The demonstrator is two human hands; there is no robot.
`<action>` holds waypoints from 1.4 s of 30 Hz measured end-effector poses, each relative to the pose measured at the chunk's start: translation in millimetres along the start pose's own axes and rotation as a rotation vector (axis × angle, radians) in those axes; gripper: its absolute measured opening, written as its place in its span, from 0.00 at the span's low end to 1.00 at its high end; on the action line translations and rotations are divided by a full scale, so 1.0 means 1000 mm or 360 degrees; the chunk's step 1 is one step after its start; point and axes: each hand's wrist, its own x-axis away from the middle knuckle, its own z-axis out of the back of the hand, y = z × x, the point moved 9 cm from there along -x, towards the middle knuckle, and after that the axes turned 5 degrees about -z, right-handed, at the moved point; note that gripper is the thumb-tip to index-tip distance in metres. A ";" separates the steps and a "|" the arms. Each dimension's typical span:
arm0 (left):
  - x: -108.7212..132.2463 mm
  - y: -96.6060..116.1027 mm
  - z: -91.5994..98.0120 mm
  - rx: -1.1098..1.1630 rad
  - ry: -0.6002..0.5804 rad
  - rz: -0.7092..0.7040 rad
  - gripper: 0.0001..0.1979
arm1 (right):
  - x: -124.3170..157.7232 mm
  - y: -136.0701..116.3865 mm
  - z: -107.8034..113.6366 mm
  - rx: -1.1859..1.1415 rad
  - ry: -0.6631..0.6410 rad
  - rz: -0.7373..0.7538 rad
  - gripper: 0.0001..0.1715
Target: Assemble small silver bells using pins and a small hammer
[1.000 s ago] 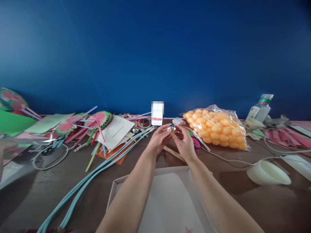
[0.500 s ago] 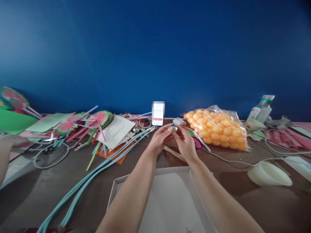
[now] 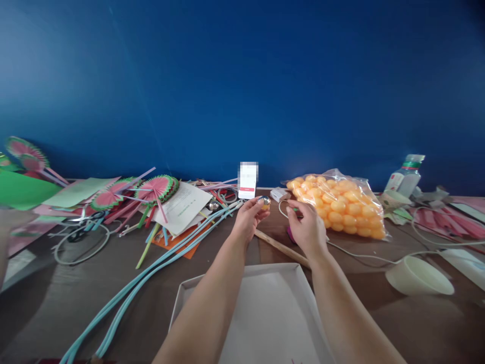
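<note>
My left hand [image 3: 247,221] grips a small shiny silver ball [image 3: 264,203] between thumb and fingers, above the far part of the table. To the right of it, my right hand [image 3: 307,227] is apart from the ball, its thumb and fingertips drawn together. Whether anything small sits in that pinch I cannot make out. A white cable [image 3: 281,211] curves just beside these fingertips. Beneath the right wrist lies a wooden stick [image 3: 280,246], and a purple item [image 3: 290,235] is partly hidden behind the hand. A second silver ball [image 3: 213,206] rests near the papers.
A white shallow box [image 3: 265,303] lies below my forearms. Behind stand a phone [image 3: 247,183] and a clear bag of orange balls [image 3: 341,205]. Light-blue cords [image 3: 151,275], paper fans [image 3: 157,191], a cup [image 3: 419,275] and a bottle [image 3: 407,174] surround the area. Another person's arm [image 3: 3,232] shows at left.
My right hand has let go of the silver ball and moved right, toward the bag. My left hand still holds the ball. The other person's arm has shifted toward the left edge.
</note>
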 end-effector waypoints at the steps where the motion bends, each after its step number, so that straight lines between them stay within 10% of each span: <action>1: 0.000 0.000 0.001 -0.0003 0.0012 0.0006 0.15 | -0.002 0.005 0.000 0.0120 -0.0064 -0.0078 0.17; 8: 0.001 0.000 0.004 -0.0047 0.0031 0.0030 0.14 | -0.005 0.042 -0.003 0.0869 -0.0700 -0.0515 0.19; 15: 0.003 0.001 0.004 -0.0021 0.0052 0.0055 0.14 | -0.010 0.049 -0.020 0.1178 -0.1039 -0.0463 0.18; 42: 0.002 -0.002 0.010 -0.0033 0.0131 0.0086 0.15 | -0.009 0.038 -0.040 0.1307 -0.1359 -0.0093 0.13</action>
